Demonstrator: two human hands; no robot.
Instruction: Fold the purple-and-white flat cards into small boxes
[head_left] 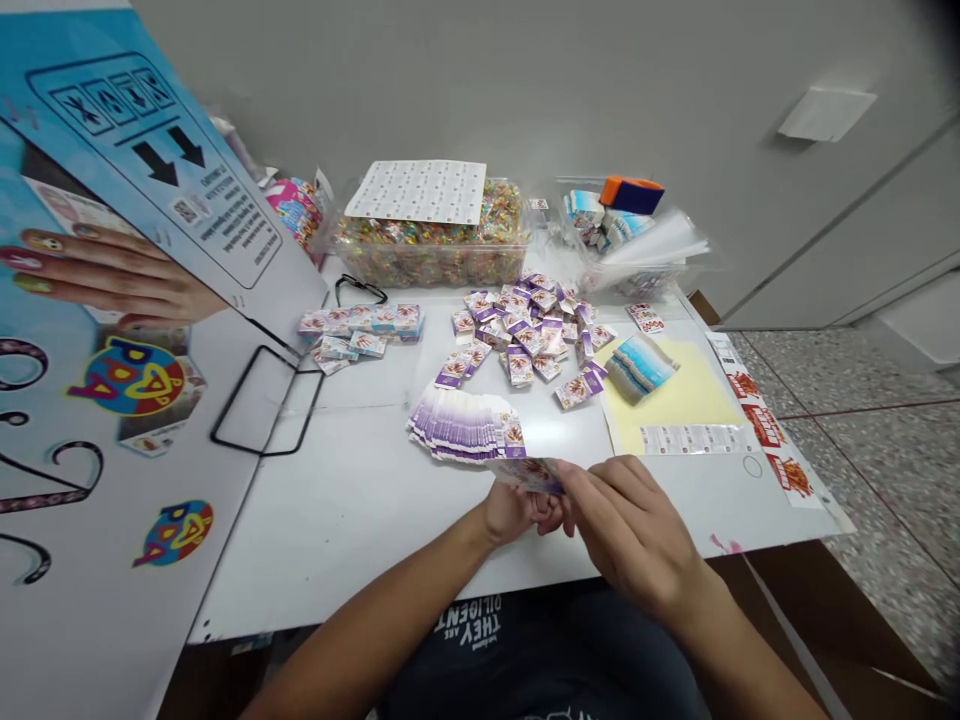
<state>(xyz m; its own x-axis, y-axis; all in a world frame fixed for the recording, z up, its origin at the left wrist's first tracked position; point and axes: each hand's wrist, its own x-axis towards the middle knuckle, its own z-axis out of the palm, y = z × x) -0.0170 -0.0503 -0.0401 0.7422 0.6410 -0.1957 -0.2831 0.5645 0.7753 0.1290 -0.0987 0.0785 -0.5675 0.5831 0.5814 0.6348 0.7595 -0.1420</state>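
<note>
Both hands meet near the bench's (360, 500) front edge on one small purple-and-white card (529, 474). The left hand (510, 512) pinches it from below; the right hand (630, 530) closes its fingers (581, 490) over the card's right end, hiding most of its print. Just behind lies a fanned stack of purple cards (465, 428), their lettering too small to read. The big blue display board (127, 180) at the left edge shows arrows and unreadable small print. The shirt (480, 625) reads "THEY ARE DILIGENT", upside down.
</note>
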